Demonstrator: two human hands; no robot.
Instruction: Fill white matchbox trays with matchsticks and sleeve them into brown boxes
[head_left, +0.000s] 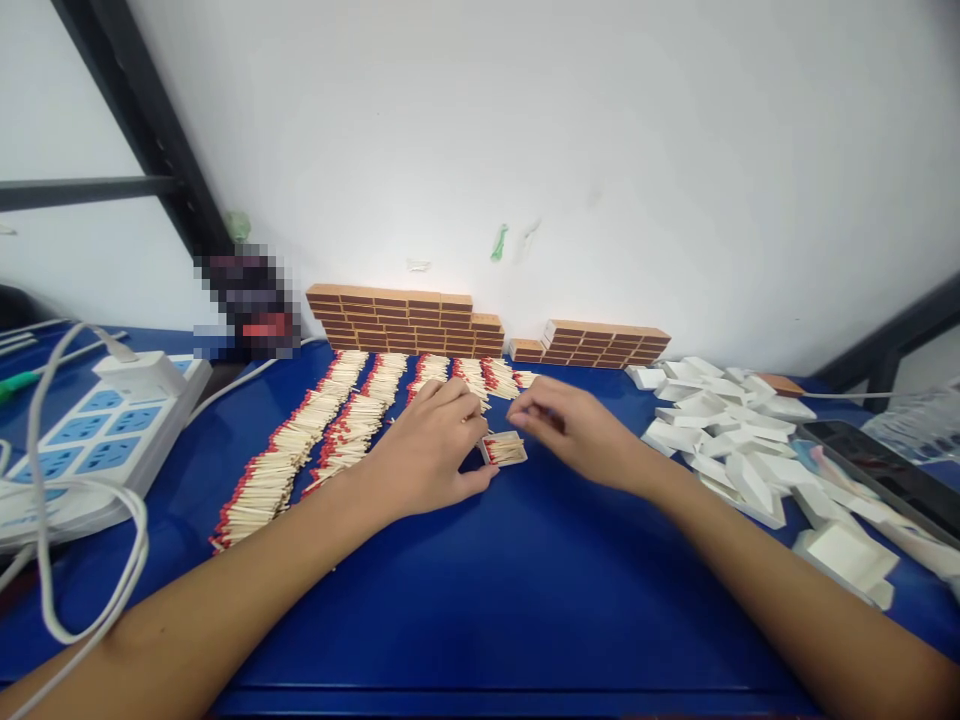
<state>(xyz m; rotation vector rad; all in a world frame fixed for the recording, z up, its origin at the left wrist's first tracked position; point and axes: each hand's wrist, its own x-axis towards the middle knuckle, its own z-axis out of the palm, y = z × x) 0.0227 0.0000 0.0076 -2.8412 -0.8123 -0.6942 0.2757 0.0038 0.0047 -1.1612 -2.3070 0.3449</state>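
Observation:
A small white matchbox tray with red-tipped matches in it rests on the blue table. My left hand is closed around the tray's left end, thumb at the near side and fingers at the far side. Just beyond the tray's right end, my right hand is pinched, fingertips together; anything between them is too small to make out. Long rows of loose matches lie to the left and behind my left hand, their red heads mostly facing left.
Stacked matchboxes with brown sides line the wall, with a lower stack to the right. Many white trays lie heaped at right beside a dark phone-like slab. A power strip with looping white cables is at left.

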